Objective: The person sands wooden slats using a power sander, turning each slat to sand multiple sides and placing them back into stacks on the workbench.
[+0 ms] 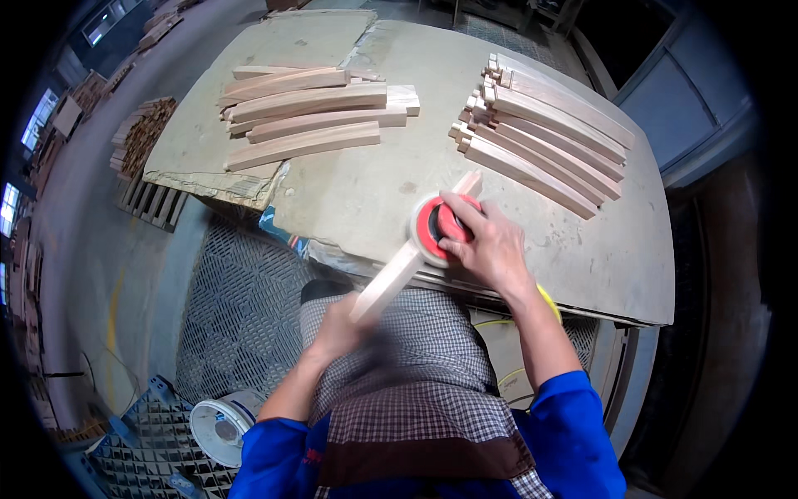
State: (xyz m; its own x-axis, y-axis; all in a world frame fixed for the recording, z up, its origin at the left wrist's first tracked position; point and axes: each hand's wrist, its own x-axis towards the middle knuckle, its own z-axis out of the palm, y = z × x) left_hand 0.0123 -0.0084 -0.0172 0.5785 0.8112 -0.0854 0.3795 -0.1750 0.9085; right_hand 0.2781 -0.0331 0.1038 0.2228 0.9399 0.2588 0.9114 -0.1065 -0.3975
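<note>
The table [353,195] is being crossed at its near edge by the stick [389,280] — its long axis slanting, far end pointing forward-right. Over the stick's middle, the sander [423,233] is being gripped by the right hand [492,248], fingers curled — the near end being clasped by the left hand [337,330].

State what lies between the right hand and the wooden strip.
In the head view, the red sander lies between them: the right hand holds it over the wooden strip.
</note>
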